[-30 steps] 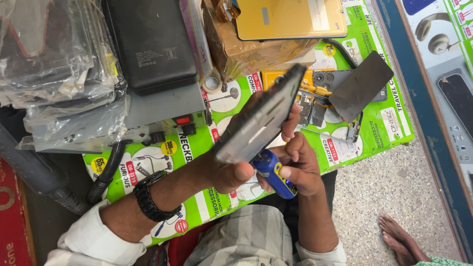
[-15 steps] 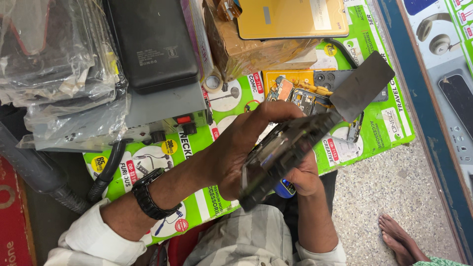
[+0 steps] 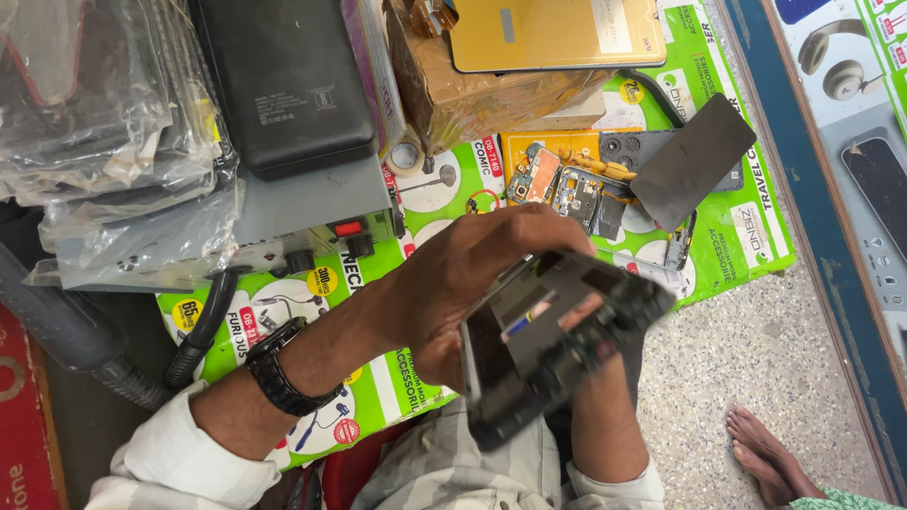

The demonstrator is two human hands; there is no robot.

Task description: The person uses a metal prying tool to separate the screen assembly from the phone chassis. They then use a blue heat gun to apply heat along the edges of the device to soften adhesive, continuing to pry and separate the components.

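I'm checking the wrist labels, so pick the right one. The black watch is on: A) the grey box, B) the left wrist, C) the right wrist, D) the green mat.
B: the black watch wraps the wrist of the left hand, which grips the opened phone above the green mat.
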